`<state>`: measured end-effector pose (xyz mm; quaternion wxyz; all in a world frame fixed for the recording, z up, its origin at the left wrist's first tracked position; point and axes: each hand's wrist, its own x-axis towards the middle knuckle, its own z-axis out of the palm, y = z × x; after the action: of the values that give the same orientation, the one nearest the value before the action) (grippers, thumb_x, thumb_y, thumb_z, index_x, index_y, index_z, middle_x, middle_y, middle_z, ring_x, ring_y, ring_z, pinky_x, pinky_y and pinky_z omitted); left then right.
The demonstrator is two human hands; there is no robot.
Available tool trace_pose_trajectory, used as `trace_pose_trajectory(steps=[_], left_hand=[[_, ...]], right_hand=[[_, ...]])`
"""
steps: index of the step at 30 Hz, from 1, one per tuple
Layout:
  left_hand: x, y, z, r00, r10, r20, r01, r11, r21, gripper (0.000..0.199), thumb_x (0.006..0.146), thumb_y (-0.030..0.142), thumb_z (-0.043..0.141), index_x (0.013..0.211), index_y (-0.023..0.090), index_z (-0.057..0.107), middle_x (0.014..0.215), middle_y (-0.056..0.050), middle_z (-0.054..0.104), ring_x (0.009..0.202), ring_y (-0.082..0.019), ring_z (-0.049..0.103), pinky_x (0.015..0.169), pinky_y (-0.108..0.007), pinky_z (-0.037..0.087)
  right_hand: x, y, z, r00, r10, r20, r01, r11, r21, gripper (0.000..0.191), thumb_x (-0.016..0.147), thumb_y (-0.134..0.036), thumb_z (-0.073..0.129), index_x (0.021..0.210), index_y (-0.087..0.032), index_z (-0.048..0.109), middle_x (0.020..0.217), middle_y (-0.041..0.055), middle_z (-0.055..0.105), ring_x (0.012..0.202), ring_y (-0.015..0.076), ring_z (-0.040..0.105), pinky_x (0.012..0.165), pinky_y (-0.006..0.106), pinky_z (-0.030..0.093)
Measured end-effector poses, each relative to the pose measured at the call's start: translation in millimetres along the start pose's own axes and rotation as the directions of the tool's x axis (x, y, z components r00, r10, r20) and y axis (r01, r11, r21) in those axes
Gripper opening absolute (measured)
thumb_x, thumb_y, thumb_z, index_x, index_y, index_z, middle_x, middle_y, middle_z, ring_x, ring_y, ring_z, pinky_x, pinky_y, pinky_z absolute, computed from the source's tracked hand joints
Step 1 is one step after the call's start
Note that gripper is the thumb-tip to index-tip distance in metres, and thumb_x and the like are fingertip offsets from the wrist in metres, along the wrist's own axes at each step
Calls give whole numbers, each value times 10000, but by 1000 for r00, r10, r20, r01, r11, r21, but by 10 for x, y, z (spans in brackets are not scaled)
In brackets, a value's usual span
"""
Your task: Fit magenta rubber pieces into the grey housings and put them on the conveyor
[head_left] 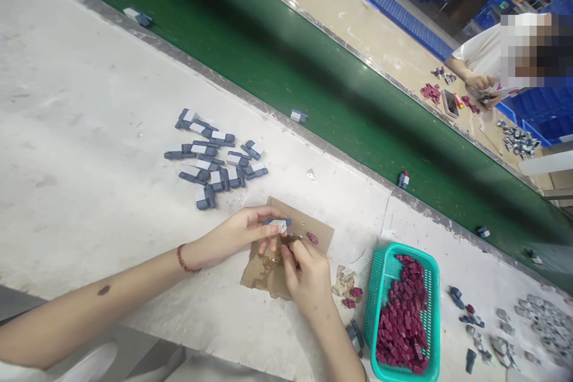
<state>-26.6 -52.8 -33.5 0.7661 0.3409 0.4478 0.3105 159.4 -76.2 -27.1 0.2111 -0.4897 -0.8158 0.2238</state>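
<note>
My left hand (257, 228) is closed on a grey-and-white part (277, 225) above a piece of brown cardboard (320, 228). Close to its right, my right hand (304, 262) is pinched, with the fingertips over the cardboard; what they hold is too small to make out. A small maroon piece (312, 238) lies on the cardboard, near a wet-looking brown patch. Up and left of my hands, several grey-and-white parts (219, 137) are spread on the white table. A green basket (372, 310) full of maroon pieces (405, 316) stands right of my right forearm.
A green conveyor belt (250, 54) runs diagonally beyond the table (89, 131), with several parts on it. Across it, a person in a white shirt (486, 45) works with small parts. Grey pieces (544, 319) lie scattered at the far right.
</note>
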Motion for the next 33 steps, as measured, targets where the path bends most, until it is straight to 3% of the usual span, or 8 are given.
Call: trace_pose_trajectory(steps=[3, 7, 10, 14, 17, 20, 27, 33], left_hand=[[-37, 1, 30, 993, 116, -29, -109, 977, 181, 434, 836, 533, 583, 1038, 150, 618, 622, 17, 574, 543, -137, 513, 504, -245, 401], [-72, -27, 63, 947, 311, -77, -263, 890, 372, 330, 884, 476, 527, 948, 172, 639, 844, -50, 666, 777, -201, 611, 660, -278, 493], [-73, -82, 70, 930, 363, -54, -308, 853, 420, 324, 915, 448, 478, 940, 168, 638, 928, -81, 697, 870, -228, 643, 738, -294, 518], [-74, -159, 79, 901, 433, 36, -386, 759, 525, 336, 965, 402, 404, 1052, 169, 630, 1014, -96, 702, 939, -229, 650, 830, -311, 504], [-87, -199, 99, 865, 484, 133, -464, 668, 582, 353, 993, 379, 354, 1117, 172, 611, 1002, -87, 684, 912, -209, 638, 821, -302, 495], [-96, -219, 127, 853, 487, 189, -494, 633, 597, 380, 1006, 381, 310, 1151, 170, 591, 970, -81, 664, 861, -200, 626, 777, -297, 495], [-104, -210, 153, 878, 430, 210, -464, 657, 594, 389, 1001, 396, 311, 1174, 187, 589, 1001, -97, 661, 880, -225, 618, 783, -315, 484], [-105, -196, 160, 880, 424, 215, -464, 664, 586, 395, 997, 413, 335, 1195, 199, 602, 1022, -100, 667, 905, -230, 613, 800, -313, 484]], right_hand=[[-8, -4, 11, 999, 40, -8, -40, 999, 17, 282, 938, -181, 416, 665, -230, 467, 604, -13, 531, 512, 137, 479, 504, 240, 356], [-9, -21, 32, 999, 48, 1, -48, 995, 86, 276, 917, -180, 429, 649, -227, 475, 600, -13, 526, 533, 137, 489, 529, 239, 369], [-5, -7, 22, 975, 220, -8, -210, 939, 272, 280, 890, -249, 486, 612, -228, 469, 555, -28, 506, 504, 126, 463, 490, 229, 358], [-21, 47, -9, 855, 517, 41, -392, 592, 704, 257, 798, -363, 640, 627, -213, 520, 505, -52, 515, 430, 95, 417, 420, 208, 348], [-42, 52, -12, 809, 580, 91, -352, 355, 866, 287, 744, -422, 719, 658, -201, 559, 482, -58, 522, 396, 80, 390, 373, 191, 319], [-48, 4, 2, 799, 589, 121, -317, 242, 917, 332, 702, -467, 765, 664, -199, 573, 458, -69, 505, 372, 68, 371, 346, 177, 302], [-32, -76, 44, 796, 595, 113, -308, 238, 921, 374, 671, -512, 785, 655, -202, 575, 460, -70, 497, 364, 64, 378, 335, 173, 316], [-31, -109, 101, 810, 580, 91, -319, 304, 898, 371, 699, -528, 753, 674, -201, 580, 485, -61, 511, 384, 73, 398, 363, 187, 346]])
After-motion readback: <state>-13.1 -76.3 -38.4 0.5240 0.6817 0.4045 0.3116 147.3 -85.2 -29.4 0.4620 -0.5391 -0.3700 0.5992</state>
